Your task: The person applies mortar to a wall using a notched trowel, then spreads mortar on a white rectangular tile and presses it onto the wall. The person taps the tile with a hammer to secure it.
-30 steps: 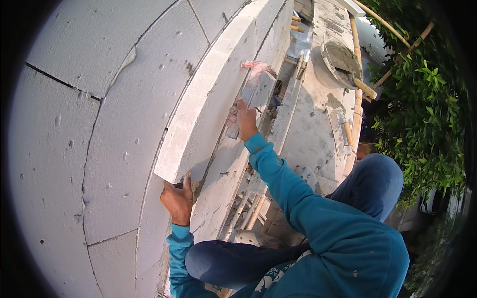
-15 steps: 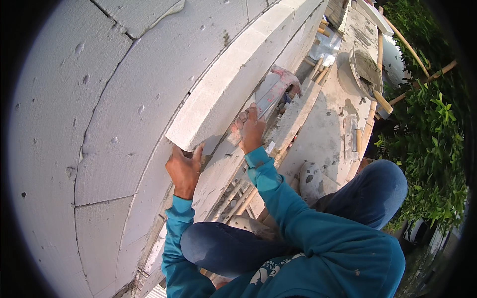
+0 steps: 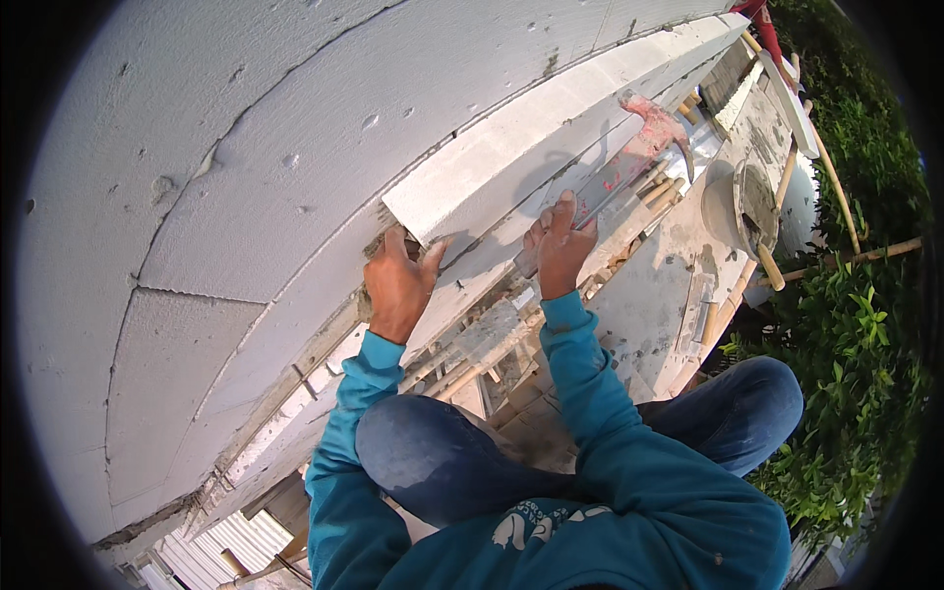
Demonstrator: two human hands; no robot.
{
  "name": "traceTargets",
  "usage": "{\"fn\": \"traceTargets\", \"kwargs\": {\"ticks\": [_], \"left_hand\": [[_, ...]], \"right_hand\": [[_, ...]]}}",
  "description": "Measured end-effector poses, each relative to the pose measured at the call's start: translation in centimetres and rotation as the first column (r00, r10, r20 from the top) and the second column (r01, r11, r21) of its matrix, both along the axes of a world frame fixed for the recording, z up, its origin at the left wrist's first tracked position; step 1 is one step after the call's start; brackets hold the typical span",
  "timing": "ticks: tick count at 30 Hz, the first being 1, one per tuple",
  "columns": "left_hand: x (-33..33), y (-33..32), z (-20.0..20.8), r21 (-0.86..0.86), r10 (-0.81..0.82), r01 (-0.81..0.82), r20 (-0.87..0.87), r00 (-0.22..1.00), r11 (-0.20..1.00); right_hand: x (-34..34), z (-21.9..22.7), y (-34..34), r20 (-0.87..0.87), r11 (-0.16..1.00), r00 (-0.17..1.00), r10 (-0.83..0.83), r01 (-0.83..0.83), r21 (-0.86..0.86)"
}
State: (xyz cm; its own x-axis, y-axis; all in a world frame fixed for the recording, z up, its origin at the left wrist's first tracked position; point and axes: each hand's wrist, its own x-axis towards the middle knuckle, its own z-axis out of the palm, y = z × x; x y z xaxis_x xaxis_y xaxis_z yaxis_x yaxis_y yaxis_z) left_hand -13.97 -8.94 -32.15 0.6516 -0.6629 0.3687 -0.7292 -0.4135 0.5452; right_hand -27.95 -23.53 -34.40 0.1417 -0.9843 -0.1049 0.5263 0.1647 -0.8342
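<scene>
My left hand [image 3: 397, 293] is closed at the near end of a long white block [image 3: 492, 157], fingers and thumb curled about its end corner. This block sits as a ledge along the pale block wall [image 3: 295, 177]. My right hand [image 3: 562, 251] grips the handle of a claw hammer [image 3: 649, 133]. Its red-stained head is up and away from me, alongside the outer face of the block, and seems apart from it. The hammer's shadow falls on that face.
A bucket [image 3: 723, 202] of grey mortar stands on the plank platform, with a wooden-handled trowel [image 3: 770, 265] in it. Bamboo poles [image 3: 836, 192] edge the platform beside leafy bushes [image 3: 865, 374]. Another person's red sleeve [image 3: 765, 29] shows at the far right. Gaps open between planks below my hands.
The view has shifted. My right hand has swung the hammer outward, away from the block, and its head now points farther up. My left hand stays at the block's end.
</scene>
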Motion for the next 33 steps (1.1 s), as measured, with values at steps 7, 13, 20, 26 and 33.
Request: {"fn": "traceTargets", "kwargs": {"ticks": [7, 13, 20, 26, 33], "left_hand": [[-0.5, -0.3, -0.8, -0.078, 0.024, -0.03, -0.073, 0.997, 0.996], [-0.7, -0.2, -0.5, -0.115, 0.021, -0.028, -0.065, 0.998, 0.993], [-0.7, -0.4, -0.4, -0.116, 0.028, -0.038, -0.085, 0.996, 0.993], [-0.9, -0.6, -0.3, -0.112, 0.03, -0.042, -0.114, 0.993, 0.993], [-0.8, -0.5, -0.2, -0.131, 0.017, -0.026, -0.067, 0.998, 0.991]], "right_hand": [[-7.9, 15.2, -15.3, -0.526, 0.649, 0.681, -0.51, -0.096, -0.755], [-6.2, 13.9, -22.8, -0.926, 0.909, 0.175, -0.336, -0.198, -0.367], [-6.7, 11.7, -25.7, -0.857, 0.842, 0.162, -0.49, -0.167, -0.513], [-7.6, 12.0, -27.5, -0.949, 0.901, 0.109, -0.295, -0.298, -0.314], [-7.2, 12.4, -29.5, -0.919, 0.891, 0.113, -0.377, -0.227, -0.394]]}}
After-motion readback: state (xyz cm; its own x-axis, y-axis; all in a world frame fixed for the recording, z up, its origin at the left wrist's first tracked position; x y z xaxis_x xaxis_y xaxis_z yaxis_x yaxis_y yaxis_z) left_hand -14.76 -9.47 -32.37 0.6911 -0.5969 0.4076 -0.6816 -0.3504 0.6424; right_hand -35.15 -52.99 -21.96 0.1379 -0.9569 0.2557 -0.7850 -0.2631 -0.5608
